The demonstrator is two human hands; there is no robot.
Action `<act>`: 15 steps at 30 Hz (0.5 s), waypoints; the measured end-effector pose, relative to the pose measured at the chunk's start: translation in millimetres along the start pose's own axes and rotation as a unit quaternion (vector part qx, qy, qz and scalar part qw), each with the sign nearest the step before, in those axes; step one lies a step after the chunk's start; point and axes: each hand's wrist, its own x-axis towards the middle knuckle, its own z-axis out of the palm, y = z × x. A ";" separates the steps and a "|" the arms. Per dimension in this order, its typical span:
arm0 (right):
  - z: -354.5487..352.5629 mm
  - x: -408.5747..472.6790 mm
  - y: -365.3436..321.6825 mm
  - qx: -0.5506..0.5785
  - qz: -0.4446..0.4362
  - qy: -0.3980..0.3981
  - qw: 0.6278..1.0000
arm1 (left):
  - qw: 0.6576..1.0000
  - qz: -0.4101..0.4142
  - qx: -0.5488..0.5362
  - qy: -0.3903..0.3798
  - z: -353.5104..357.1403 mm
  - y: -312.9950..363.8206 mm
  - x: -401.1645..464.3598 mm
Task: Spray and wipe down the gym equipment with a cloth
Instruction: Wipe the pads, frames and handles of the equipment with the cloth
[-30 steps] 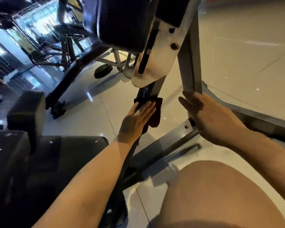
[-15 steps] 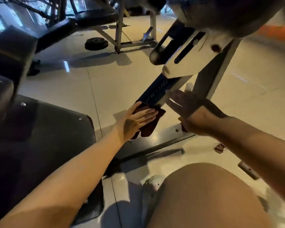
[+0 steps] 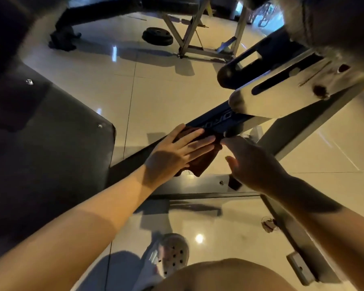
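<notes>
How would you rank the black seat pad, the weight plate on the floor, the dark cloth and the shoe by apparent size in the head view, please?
1. Black seat pad, by far the largest.
2. Dark cloth and shoe: these look alike, and the left hand covers part of the cloth, so no ranking.
3. Weight plate, smallest, though it lies farthest from the camera.

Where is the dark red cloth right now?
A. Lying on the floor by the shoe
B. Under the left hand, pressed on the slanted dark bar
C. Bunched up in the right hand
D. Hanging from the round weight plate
B. The left hand lies flat with fingers spread on the cloth, pressing it against the slanted dark bar, while the right hand is open beside it.
</notes>
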 end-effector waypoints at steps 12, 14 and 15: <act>14.6 -4.0 -8.9 0.153 0.031 0.169 0.973 | 0.967 -0.223 -0.123 0.019 5.5 60.0 41.2; 19.2 -3.5 -16.1 0.194 0.029 0.179 0.964 | 0.957 -0.252 -0.140 0.022 6.4 58.5 33.8; 19.2 -4.6 -16.7 0.202 0.041 0.168 0.964 | 0.948 -0.280 -0.150 0.019 6.2 56.3 29.5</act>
